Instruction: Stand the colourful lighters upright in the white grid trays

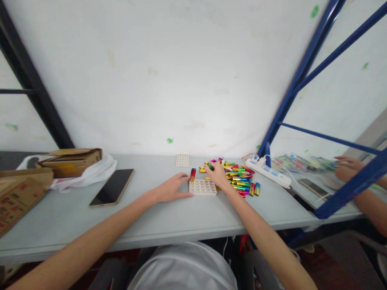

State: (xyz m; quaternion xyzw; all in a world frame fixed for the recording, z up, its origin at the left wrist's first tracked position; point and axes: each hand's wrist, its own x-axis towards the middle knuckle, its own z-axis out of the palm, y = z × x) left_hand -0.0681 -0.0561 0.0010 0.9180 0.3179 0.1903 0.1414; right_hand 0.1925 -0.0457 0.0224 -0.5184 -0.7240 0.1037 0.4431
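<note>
A white tray with rows of round holes [202, 187] lies on the table in front of me. One red and gold shiny tube [192, 175] stands upright at its back left corner. My left hand [173, 188] is beside the tray's left edge, thumb and fingers apart, holding nothing. Right of the tray, my right hand [216, 172] has its fingers closed on a dark green tube [211, 166]. Under and beside that hand lies a loose pile of shiny coloured tubes [241, 179].
A second white holed tray [182, 160] lies near the wall. At left are a phone [112, 188], an open cardboard box [72, 163] and a white plastic bag [87, 176]. On the right are a power strip [269, 172], a blue metal frame [290, 96] and another person's hand [349, 163].
</note>
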